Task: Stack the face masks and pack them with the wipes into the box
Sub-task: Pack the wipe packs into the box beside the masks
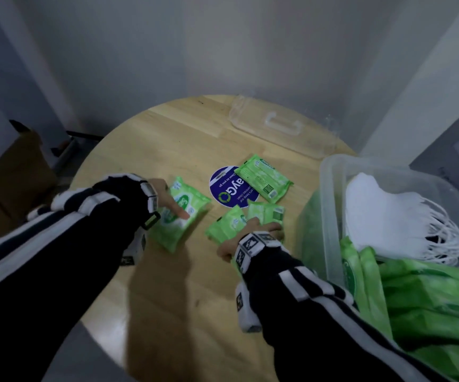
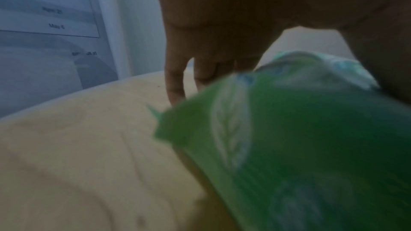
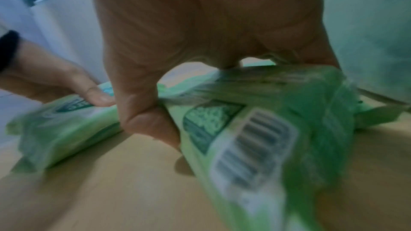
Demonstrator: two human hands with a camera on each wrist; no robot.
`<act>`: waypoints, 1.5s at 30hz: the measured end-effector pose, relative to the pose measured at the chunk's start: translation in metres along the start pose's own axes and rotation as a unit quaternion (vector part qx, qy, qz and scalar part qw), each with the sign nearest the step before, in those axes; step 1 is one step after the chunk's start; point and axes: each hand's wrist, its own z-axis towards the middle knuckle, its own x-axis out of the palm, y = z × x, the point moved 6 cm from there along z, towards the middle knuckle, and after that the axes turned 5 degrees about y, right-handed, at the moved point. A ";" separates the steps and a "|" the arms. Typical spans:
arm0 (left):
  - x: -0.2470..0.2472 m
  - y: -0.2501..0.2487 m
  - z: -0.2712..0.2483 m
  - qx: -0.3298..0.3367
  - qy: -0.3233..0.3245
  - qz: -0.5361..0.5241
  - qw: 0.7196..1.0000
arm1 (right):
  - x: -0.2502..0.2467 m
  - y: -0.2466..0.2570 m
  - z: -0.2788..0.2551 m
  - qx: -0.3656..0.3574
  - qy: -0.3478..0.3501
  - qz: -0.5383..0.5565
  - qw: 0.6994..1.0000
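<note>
Several green wipes packs lie on the round wooden table (image 1: 167, 285). My left hand (image 1: 174, 202) holds one wipes pack (image 1: 167, 235) from above, thumb (image 3: 98, 94) on its top and fingers (image 2: 175, 80) down its far edge. In the left wrist view that pack (image 2: 289, 147) fills the lower right. My right hand (image 1: 258, 230) grips a second pack (image 1: 225, 224), barcode side (image 3: 255, 138) up, with the thumb (image 3: 151, 120) pinching it. The clear box (image 1: 330, 216) at the right holds stacked white face masks (image 1: 388, 213) and more green packs (image 1: 429, 299).
Another pack (image 1: 267, 212) lies by my right hand and one more (image 1: 264, 177) overlaps a round blue sticker (image 1: 222, 191). The box's clear lid (image 1: 278, 128) lies at the table's far side. Grey walls stand close behind. Cardboard boxes (image 1: 10, 172) sit on the floor at left.
</note>
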 end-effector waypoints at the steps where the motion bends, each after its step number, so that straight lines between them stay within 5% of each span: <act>1: 0.007 -0.001 -0.006 0.006 0.005 -0.004 1.000 | 0.005 0.001 -0.007 0.009 -0.011 -0.006 1.000; 5: 0.033 0.002 -0.037 0.007 -0.052 -0.100 0.994 | 0.023 0.002 -0.037 -0.042 -0.005 0.046 0.998; 9: 0.070 0.033 -0.045 -0.022 -0.022 -0.247 0.968 | 0.028 -0.023 -0.053 -0.017 0.030 0.288 0.957; 16: 0.089 0.037 -0.076 -0.003 0.032 -0.512 0.859 | 0.011 -0.022 -0.060 -0.016 0.101 0.433 0.896; 24: 0.111 0.034 -0.091 0.009 0.113 -0.526 0.843 | 0.034 -0.025 -0.078 -0.017 0.145 0.438 0.887; 29: 0.108 0.065 -0.094 0.029 0.091 -0.532 0.841 | 0.035 -0.017 -0.117 -0.092 0.263 0.499 0.821; 32: 0.079 0.046 -0.135 0.102 0.061 -0.549 0.827 | 0.026 -0.007 -0.132 -0.101 0.196 0.537 0.814; 37: 0.026 -0.005 -0.194 0.264 0.085 -0.593 0.756 | -0.029 -0.029 -0.165 -0.169 0.102 0.638 0.744; 45: 0.003 -0.123 -0.294 0.385 0.163 -0.518 0.746 | -0.108 -0.141 -0.192 -0.278 -0.016 0.671 0.687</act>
